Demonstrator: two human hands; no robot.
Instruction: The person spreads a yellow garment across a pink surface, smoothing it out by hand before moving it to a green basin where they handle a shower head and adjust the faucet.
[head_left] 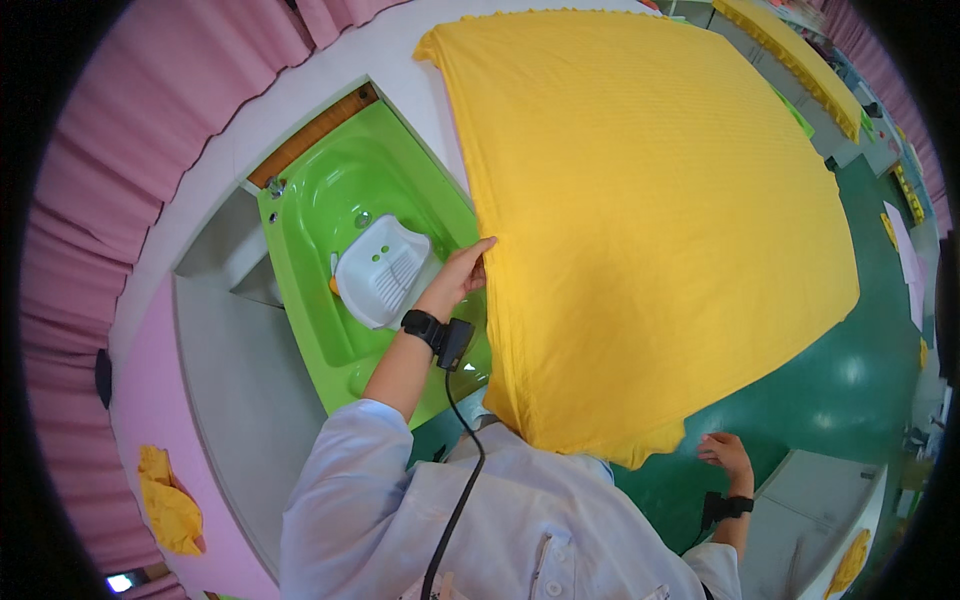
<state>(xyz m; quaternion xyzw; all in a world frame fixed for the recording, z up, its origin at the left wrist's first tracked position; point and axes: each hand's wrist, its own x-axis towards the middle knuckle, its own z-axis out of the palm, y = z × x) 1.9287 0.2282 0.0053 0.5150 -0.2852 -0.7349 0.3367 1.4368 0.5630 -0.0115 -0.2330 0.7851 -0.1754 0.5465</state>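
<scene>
A large yellow cloth cover [660, 220] with a frilled edge lies spread over a broad flat surface in front of me. My left hand [466, 272] grips its left edge, with a fingertip on top and the other fingers at the side. My right hand [727, 455] hangs to the right of the cover's near corner. Its fingers are apart, loosely bent and hold nothing. A black strap with a small device sits on each wrist. What lies under the cover is hidden.
At left, beside the cover, is a green baby bath [350, 365] with a white slotted bath seat [385, 275] inside. Pink curtains [110, 200] hang far left. A white cabinet [815, 515] stands low right on green floor [850, 370]. A yellow cloth [170, 505] lies lower left.
</scene>
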